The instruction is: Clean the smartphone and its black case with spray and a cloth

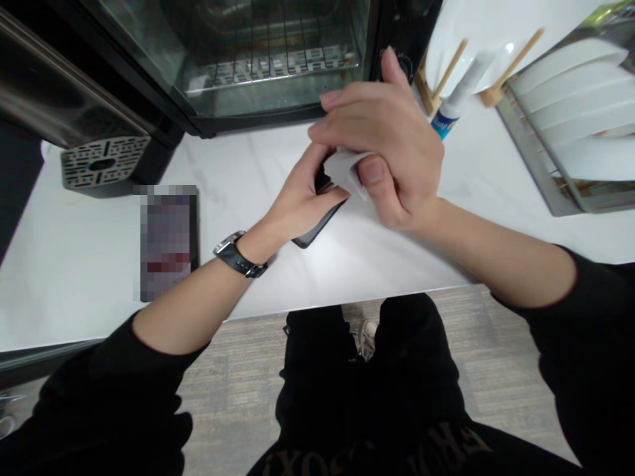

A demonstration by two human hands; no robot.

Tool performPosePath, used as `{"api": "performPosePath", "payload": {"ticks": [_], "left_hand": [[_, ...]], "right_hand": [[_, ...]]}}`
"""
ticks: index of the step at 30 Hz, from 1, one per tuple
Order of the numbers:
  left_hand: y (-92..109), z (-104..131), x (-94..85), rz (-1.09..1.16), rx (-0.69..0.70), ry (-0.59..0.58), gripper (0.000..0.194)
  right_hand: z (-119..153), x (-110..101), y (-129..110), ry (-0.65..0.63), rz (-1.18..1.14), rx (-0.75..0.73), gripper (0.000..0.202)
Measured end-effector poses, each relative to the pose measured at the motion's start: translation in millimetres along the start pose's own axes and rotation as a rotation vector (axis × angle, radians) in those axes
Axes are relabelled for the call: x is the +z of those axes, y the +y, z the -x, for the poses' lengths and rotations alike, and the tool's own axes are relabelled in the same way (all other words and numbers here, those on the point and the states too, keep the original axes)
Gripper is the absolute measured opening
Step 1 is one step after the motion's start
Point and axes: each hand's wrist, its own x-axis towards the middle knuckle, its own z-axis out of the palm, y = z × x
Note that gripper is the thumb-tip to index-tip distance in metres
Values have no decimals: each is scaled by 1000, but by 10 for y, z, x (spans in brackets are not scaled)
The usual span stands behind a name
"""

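Note:
A dark phone-like device (317, 227) is tilted above the white counter, with my left hand (297, 198) wrapped round it. My right hand (397, 142) is just to the right and partly over the left one; its thumb presses a white tissue or cloth (343, 166) against its palm side, and its other fingers reach out to the left. The cloth lies against the upper part of the device, which both hands mostly hide. A spray bottle (454, 102) with a blue label stands behind my right hand.
A glass-fronted oven (258, 122) stands at the back. At the left are a machine with a drip tray (105, 164) and a flat tablet-like device (171, 244), its screen blurred. Wooden pegs (491, 96), a white plate (520, 20) and a metal rack (543, 165) of white dishes occupy the right.

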Motion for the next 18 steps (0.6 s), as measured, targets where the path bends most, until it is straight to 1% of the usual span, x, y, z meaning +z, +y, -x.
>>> {"api": "performPosePath", "payload": {"ticks": [3, 5, 7, 9, 11, 13, 14, 16, 18], "left_hand": [[73, -13, -25, -12, -28, -44, 55], [146, -13, -37, -10, -44, -52, 49], [194, -14, -43, 6, -40, -52, 47], [217, -19, -43, 27, -37, -51, 48], [224, -23, -41, 39, -36, -53, 47], [217, -20, -37, 33, -39, -53, 48], [202, -14, -36, 25, -38, -50, 48], [141, 8, -32, 0, -28, -49, 50], [40, 38, -25, -22, -16, -65, 53]], "right_hand": [[8, -9, 21, 19, -79, 168, 44], [6, -18, 12, 41, -125, 291, 43], [0, -24, -9, 70, -158, 391, 43], [-9, -30, -32, 71, -169, 474, 43], [-19, -36, -50, 71, -172, 502, 44], [-27, -44, -56, 67, -158, 457, 44], [-29, -46, -54, 49, -142, 402, 44], [-28, -44, -39, -8, -97, 247, 44], [-19, -30, -20, -42, -39, 66, 45]]}}
